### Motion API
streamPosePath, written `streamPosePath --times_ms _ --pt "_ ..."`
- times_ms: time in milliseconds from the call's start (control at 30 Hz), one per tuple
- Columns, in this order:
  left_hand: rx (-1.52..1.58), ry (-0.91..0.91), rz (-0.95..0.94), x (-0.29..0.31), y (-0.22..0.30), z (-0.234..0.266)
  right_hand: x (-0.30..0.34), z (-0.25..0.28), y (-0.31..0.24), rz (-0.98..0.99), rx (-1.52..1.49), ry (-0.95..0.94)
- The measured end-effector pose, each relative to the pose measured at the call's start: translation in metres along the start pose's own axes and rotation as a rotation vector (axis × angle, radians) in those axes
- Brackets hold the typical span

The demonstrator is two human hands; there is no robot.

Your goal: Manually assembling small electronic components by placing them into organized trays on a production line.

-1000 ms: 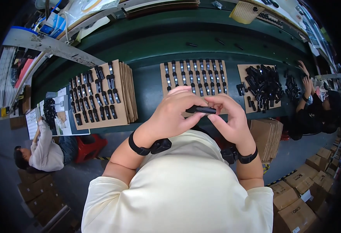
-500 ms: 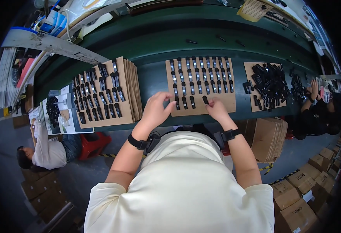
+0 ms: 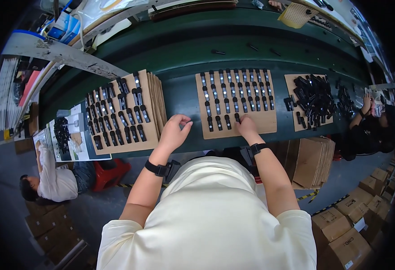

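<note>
Our right hand has its fingers closed on one black stick, at the front row of the middle board. Our left hand is loosely open beside the board, with nothing in it that we can see. If our fingers brush the three front sticks, those could go crooked. If we let go while our stick is tilted, it could roll. Behind, we count three rows of nine. The heap on the right board is too jumbled to count.
</note>
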State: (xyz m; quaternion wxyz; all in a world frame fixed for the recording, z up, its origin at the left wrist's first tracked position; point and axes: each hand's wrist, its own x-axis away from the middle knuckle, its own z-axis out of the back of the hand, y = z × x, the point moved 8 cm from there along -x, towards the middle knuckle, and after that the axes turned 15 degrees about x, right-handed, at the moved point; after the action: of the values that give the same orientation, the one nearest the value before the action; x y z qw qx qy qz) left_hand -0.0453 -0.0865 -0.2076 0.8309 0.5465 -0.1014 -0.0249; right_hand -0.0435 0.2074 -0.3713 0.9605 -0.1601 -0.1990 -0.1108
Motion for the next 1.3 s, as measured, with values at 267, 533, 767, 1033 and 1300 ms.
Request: streamPosePath --times_ms 267,533,767,1033,1300 --pt "0.095 0.037 -0.065 -0.091 0.005 -0.016 -0.005 0.055 0.013 -0.001 -0.073 0.073" --pt "0.055 0.138 0.005 -0.203 -0.028 -0.006 -0.112 0.201 0.012 0.179 -0.004 0.293" --pt "-0.187 0.143 0.067 -0.282 -0.057 0.005 -0.227 0.216 -0.036 0.350 0.094 0.327" --pt "-0.399 -0.015 -0.060 -0.329 -0.076 -0.030 -0.303 0.164 -0.064 0.384 0.242 0.127" --pt "-0.414 0.016 -0.009 -0.330 -0.114 -0.027 -0.289 0.159 -0.068 0.237 0.103 -0.235"
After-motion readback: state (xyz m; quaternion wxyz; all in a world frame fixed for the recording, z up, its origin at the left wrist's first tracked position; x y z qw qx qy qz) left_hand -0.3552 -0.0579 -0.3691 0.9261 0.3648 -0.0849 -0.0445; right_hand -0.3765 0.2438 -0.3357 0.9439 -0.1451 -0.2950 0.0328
